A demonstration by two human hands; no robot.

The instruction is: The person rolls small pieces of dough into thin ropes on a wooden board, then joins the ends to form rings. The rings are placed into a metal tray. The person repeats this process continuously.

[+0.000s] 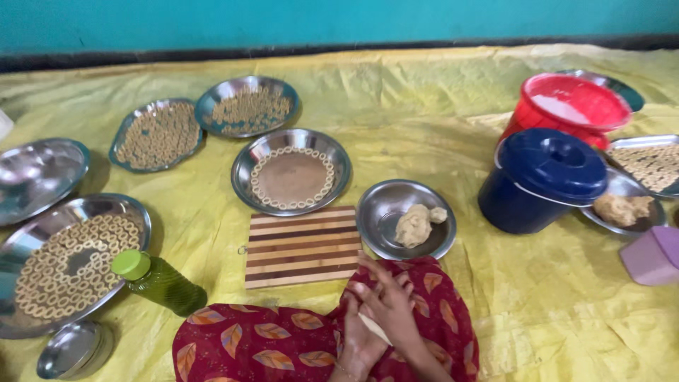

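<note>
Dough — pale and soft — is peeking out as the left hand and right hand are pressing together on it, over the red leafy cloth.

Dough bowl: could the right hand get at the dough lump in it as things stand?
Probably yes. The dough lump sits uncovered in the steel bowl just beyond the right hand, nothing between, though both hands are pressed around a dough piece.

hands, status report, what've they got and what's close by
Left hand and right hand pressed together on dough piece. Striped board just ahead. Dough bowl beside it.
</note>
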